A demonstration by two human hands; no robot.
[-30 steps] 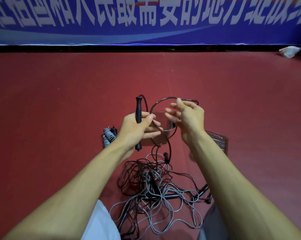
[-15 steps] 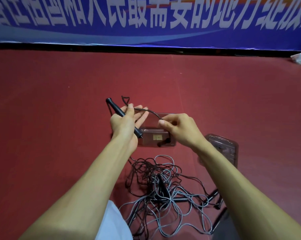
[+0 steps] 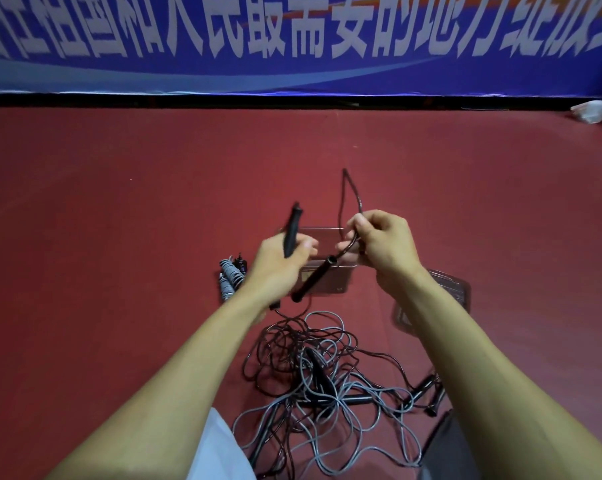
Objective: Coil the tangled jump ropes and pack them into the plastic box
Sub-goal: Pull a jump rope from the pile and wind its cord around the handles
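Handle (image 3: pixel 293 227), matte cylinder: left hand (image 3: pixel 275 266) | cord (image 3: pixel 352 194), thin, looped: right hand (image 3: pixel 384 245)

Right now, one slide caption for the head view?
Left hand holds black rope grip, right hand pinches cord; clear box and tangled ropes on floor.

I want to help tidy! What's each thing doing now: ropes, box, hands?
Left hand: grips a black handle.
Right hand: pinches that rope's cord.
Plastic box: open, on the floor.
Lid: off, lying right of the box.
Rope pile: tangled on the floor.
Grey bundle: coiled, left of the box.
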